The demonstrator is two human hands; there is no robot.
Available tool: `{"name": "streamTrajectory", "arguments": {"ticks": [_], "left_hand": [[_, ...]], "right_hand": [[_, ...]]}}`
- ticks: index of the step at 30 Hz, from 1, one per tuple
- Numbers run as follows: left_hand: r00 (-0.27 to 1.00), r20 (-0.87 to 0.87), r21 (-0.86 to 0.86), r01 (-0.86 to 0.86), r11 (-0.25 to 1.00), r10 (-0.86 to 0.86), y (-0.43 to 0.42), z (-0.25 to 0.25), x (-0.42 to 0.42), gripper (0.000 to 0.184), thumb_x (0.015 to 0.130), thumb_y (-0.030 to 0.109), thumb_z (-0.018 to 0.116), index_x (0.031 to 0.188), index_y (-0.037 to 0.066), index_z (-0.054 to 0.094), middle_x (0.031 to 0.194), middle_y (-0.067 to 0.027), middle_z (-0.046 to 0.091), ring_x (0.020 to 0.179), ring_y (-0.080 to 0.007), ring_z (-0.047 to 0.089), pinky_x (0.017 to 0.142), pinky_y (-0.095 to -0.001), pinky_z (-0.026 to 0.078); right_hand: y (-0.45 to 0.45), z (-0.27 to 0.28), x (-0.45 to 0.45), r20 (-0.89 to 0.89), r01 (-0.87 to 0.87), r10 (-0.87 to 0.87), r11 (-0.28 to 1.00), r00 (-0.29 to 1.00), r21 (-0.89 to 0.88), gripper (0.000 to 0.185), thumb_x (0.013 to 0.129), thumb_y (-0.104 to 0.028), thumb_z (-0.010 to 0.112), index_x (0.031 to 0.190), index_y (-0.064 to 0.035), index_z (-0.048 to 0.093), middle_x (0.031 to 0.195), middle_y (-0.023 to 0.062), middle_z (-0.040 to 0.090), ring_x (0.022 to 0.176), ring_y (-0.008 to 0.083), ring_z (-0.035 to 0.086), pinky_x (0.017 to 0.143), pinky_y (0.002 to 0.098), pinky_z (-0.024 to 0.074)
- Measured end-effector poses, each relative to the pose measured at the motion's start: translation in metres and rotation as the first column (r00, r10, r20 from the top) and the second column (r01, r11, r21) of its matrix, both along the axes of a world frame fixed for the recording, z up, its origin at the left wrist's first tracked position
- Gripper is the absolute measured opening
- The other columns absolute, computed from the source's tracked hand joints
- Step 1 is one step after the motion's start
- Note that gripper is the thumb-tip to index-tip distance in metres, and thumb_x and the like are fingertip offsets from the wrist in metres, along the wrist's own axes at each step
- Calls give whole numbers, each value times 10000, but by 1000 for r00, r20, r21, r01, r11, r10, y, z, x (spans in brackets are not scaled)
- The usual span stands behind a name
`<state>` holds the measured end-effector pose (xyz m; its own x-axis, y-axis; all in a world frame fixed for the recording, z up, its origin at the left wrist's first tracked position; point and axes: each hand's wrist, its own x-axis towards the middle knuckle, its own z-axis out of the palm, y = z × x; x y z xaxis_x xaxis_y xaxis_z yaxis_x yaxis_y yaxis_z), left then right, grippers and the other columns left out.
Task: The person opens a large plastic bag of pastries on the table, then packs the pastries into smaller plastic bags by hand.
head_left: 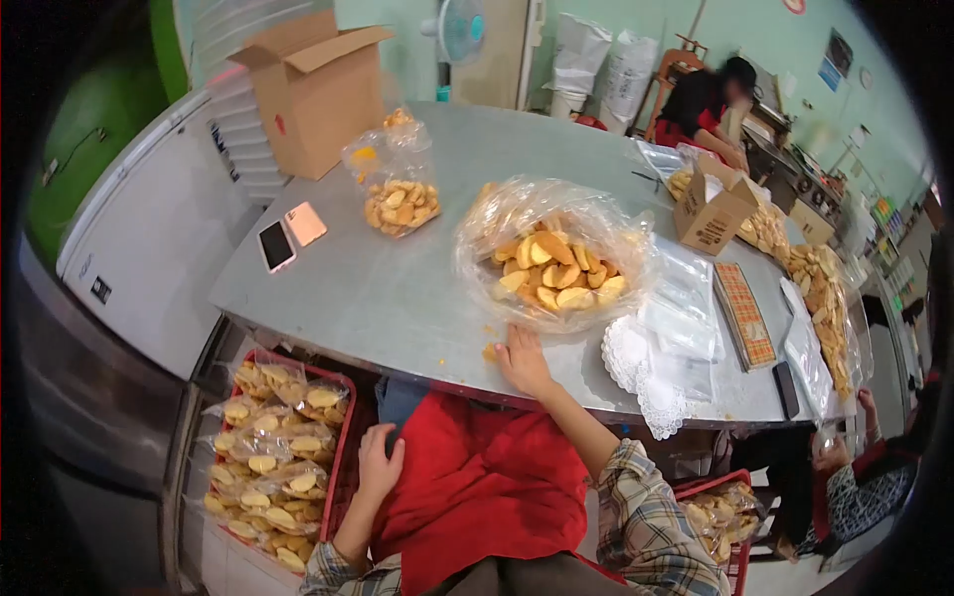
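Note:
My right hand [524,360] lies on the metal table's near edge with its fingers stretched out, holding nothing. Just beyond it sits a large clear plastic bag [475,260], its mouth spread wide around golden-brown slices [558,260] that look like toasted bread. A small broken piece [490,352] is beside my fingertips. To the right of this hand are white lace paper doilies [626,355] and flat clear plastic bags [681,298]. My left hand [378,465] rests by my thigh, next to the red apron [477,487], fingers extended and nothing in them.
On my left stands a red crate [343,397] of bagged slices; another crate [740,576] is low right. A filled bag [400,204], phone [276,246] and cardboard box [313,109] are on the table [338,308]. One person [701,104] works behind; another [865,487] sits right.

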<state>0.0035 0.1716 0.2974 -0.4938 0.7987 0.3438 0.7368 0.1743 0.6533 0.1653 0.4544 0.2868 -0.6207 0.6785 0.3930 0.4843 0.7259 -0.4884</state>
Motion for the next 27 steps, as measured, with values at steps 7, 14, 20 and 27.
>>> {"name": "streamTrajectory", "arguments": {"ticks": [7, 14, 20, 27], "left_hand": [[945, 43, -259, -303, 917, 325, -31, 7, -8, 296, 793, 227, 550, 996, 12, 537, 845, -147, 558, 771, -315, 555, 664, -389, 445], [877, 277, -189, -351, 917, 393, -79, -8, 2, 256, 823, 192, 540, 975, -13, 548, 713, -122, 576, 643, -191, 548, 598, -303, 438], [723, 478, -365, -353, 862, 499, -94, 15, 12, 235, 838, 181, 534, 941, -30, 551, 634, -42, 528, 581, -107, 467, 558, -253, 404], [849, 478, -191, -149, 970, 224, -101, 59, 27, 224, 839, 177, 541, 880, -43, 550, 556, -52, 498, 515, -68, 419, 460, -241, 333]], "right_hand": [[10, 30, -26, 245, -8, 66, 973, 967, -232, 501, 869, -289, 403, 1210, 76, 370, 1189, 284, 423, 1125, 425, 376, 939, 455, 304], [14, 10, -26, 20, -402, 407, 892, 913, 207, 388, 835, -276, 499, 1109, -1, 504, 1189, 182, 469, 1079, 352, 451, 917, 418, 364], [18, 18, -12, 55, -424, 421, 893, 906, 148, 203, 791, -107, 497, 969, -13, 526, 1101, 141, 510, 1029, 309, 478, 878, 365, 402], [28, 18, 36, 91, -271, 260, 952, 961, 140, 131, 790, -68, 461, 877, -7, 538, 957, 141, 547, 910, 321, 518, 805, 371, 422]]}}
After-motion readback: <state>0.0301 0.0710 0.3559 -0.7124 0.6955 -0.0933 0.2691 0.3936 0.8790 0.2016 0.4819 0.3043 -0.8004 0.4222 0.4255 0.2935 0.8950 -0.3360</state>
